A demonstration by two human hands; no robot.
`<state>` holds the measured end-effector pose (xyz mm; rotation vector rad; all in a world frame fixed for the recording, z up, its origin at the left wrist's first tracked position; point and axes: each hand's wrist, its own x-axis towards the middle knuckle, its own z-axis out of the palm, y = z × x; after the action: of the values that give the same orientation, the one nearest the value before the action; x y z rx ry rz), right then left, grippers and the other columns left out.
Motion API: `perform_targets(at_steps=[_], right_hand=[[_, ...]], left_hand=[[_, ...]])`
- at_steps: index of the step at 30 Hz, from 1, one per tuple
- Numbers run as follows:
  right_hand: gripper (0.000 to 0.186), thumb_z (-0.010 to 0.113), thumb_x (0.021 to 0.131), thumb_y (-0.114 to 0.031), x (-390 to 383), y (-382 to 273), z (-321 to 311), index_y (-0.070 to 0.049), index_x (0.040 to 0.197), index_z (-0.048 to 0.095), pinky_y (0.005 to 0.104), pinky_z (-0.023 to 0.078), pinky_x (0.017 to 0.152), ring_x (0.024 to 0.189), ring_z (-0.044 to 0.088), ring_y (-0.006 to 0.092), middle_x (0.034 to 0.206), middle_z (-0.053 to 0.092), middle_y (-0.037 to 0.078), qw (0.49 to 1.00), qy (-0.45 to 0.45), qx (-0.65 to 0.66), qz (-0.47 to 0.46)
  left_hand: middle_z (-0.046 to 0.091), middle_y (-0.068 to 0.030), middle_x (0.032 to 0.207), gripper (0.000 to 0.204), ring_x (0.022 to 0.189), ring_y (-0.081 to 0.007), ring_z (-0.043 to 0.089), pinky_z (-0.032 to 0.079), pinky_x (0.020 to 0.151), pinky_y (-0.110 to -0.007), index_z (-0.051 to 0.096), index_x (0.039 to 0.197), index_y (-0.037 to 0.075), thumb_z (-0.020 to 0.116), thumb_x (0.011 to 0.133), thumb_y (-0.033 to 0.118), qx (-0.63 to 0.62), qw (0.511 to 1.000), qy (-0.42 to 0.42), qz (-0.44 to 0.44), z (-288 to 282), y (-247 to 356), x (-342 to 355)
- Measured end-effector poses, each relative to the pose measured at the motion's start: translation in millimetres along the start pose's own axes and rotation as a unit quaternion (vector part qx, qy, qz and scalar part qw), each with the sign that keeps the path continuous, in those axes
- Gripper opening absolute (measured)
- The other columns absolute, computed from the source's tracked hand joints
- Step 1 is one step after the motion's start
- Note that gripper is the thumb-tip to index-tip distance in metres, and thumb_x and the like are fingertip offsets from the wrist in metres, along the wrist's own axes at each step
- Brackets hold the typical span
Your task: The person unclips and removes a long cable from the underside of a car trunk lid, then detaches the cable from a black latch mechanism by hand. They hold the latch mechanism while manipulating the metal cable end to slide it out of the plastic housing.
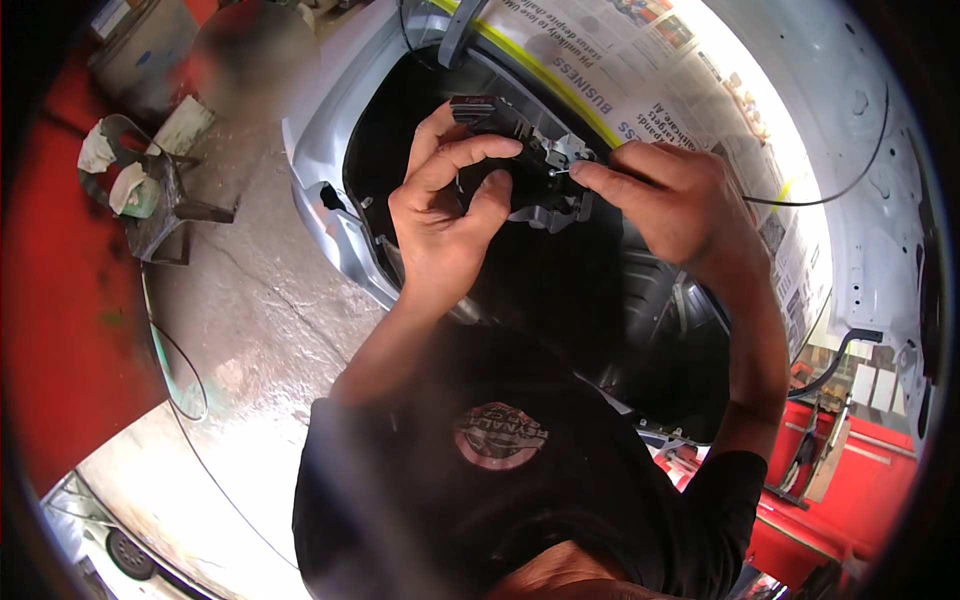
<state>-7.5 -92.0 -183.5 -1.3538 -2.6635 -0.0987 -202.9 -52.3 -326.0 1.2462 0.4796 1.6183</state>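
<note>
Your black shirt point(610, 470) fills the lower middle of the frame, with a round emblem on the chest. Your left forearm point(385, 350) rises left of centre, your right forearm point(755, 345) along the right. Just above the centre, your left hand point(445, 220) holds the black end of a black-and-silver part point(567, 150), its thumb and index fingertips a little apart. Your right hand point(685, 200) comes in from the right with a narrow grip, thumb and finger pinching the part at its silver metal piece.

The part sits above a dark bay point(560, 275) in the pale bodywork point(335, 230) of a car. At the top and upper right, newspaper point(745, 130) covers a surface beside the bay, edged by yellow tape point(550, 85). A pale panel point(865, 130) with holes curves down the right side.

Farther off, concrete floor point(245, 270) spreads left of the car. A dark stand point(190, 210) with crumpled pieces on it is at upper left, beside a large red surface point(65, 320). A red cabinet point(880, 470) shows at lower right, and a wheel point(130, 555) at lower left.
</note>
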Motion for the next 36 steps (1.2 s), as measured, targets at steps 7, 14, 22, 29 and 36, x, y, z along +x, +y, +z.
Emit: perform_targets(at_steps=[7, 14, 22, 29, 36], right_hand=[[0.023, 0.069, 0.084, -0.012, 3.4, -4.3, -6.1, -0.013, 0.106, 0.075, 0.0391, 0.05, 0.055, 0.063, 0.063, 0.0247, 0.073, 0.052, 0.006, 0.998, -0.038, -0.057, -0.015], [0.019, 0.066, 0.085, -0.012, 3.9, -11.1, -6.3, -0.009, 0.103, 0.072, 0.0408, 0.05, 0.056, 0.063, 0.062, 0.0284, 0.074, 0.055, 0.008, 0.996, -0.068, -0.049, 0.01], [0.021, 0.068, 0.092, -0.011, 10.9, -4.1, -2.8, -0.008, 0.112, 0.075, 0.0397, 0.048, 0.054, 0.061, 0.062, 0.0273, 0.073, 0.054, 0.012, 0.991, -0.097, -0.084, -0.037], [0.016, 0.062, 0.095, -0.013, 16.0, -3.9, -9.1, -0.008, 0.106, 0.073, 0.0449, 0.051, 0.059, 0.068, 0.066, 0.034, 0.076, 0.061, 0.015, 0.992, -0.12, 0.006, 0.023], [0.017, 0.063, 0.096, -0.014, 16.0, 3.6, -8.6, -0.01, 0.108, 0.074, 0.0452, 0.051, 0.06, 0.065, 0.065, 0.0341, 0.073, 0.06, 0.014, 0.994, -0.104, 0.007, 0.013]], left_hand=[[0.057, -0.0097, 0.135, 0.037, 0.12, -0.0209, 0.06, 0.047, 0.103, -0.033, 0.076, 0.106, 0.001, 0.06, 0.079, -0.017, 0.004, 1.0, 0.007, 0.0, 0.6, -3.1, -1.3], [0.058, -0.0093, 0.134, 0.038, 0.118, -0.0205, 0.061, 0.048, 0.101, -0.032, 0.077, 0.106, 0.002, 0.061, 0.077, -0.018, 0.023, 1.0, 0.009, 0.005, 0.7, -3.6, -1.6], [0.058, -0.0094, 0.133, 0.038, 0.117, -0.0208, 0.061, 0.049, 0.101, -0.033, 0.077, 0.106, 0.002, 0.062, 0.077, -0.017, 0.035, 0.999, 0.006, -0.003, 0.9, -9.1, -4.9], [0.057, -0.0088, 0.134, 0.037, 0.116, -0.0198, 0.062, 0.048, 0.102, -0.033, 0.077, 0.107, 0.002, 0.062, 0.079, -0.016, 0.008, 0.999, 0.024, -0.026, 0.3, -10.5, -2.2], [0.057, -0.0088, 0.133, 0.037, 0.116, -0.0199, 0.062, 0.048, 0.102, -0.032, 0.077, 0.107, 0.002, 0.063, 0.078, -0.016, 0.025, 0.999, 0.021, -0.016, 0.8, -12.4, 1.3]])
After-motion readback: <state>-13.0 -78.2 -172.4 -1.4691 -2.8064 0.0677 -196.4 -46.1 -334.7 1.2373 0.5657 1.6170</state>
